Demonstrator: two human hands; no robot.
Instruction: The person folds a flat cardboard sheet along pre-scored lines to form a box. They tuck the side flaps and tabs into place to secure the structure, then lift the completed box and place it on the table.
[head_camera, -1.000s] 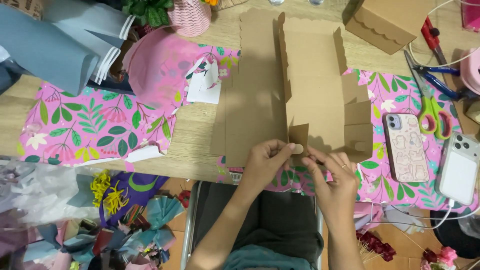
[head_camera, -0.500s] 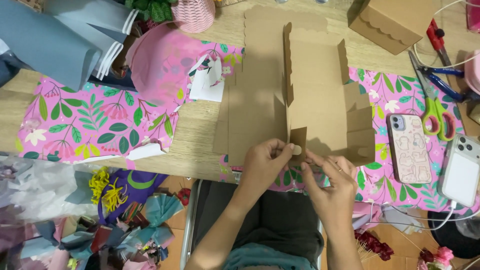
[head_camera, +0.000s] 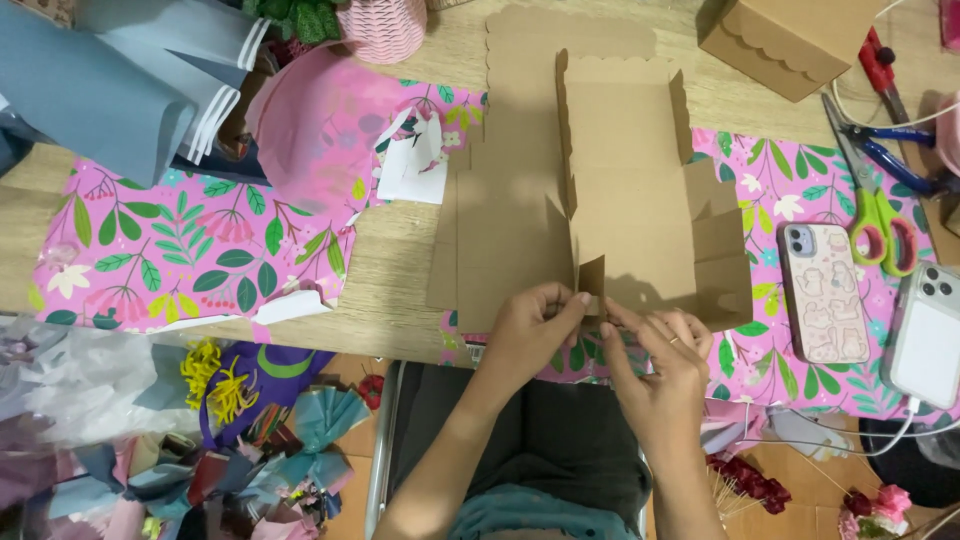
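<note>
I log one flat brown box blank (head_camera: 600, 190) on the table (head_camera: 400, 270), long axis running away from me, scalloped end far, side walls partly raised. My left hand (head_camera: 530, 335) and right hand (head_camera: 655, 365) pinch its small near flap (head_camera: 591, 276) between fingertips, the blank lying just beyond the grip. A folded brown box (head_camera: 790, 40) sits far right; pink leaf-print paper (head_camera: 190, 250) lies left.

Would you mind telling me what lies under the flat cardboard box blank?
The cardboard box blank lies on the wooden table, its right part over pink floral wrapping paper. Whatever else sits beneath the cardboard is covered.
</note>
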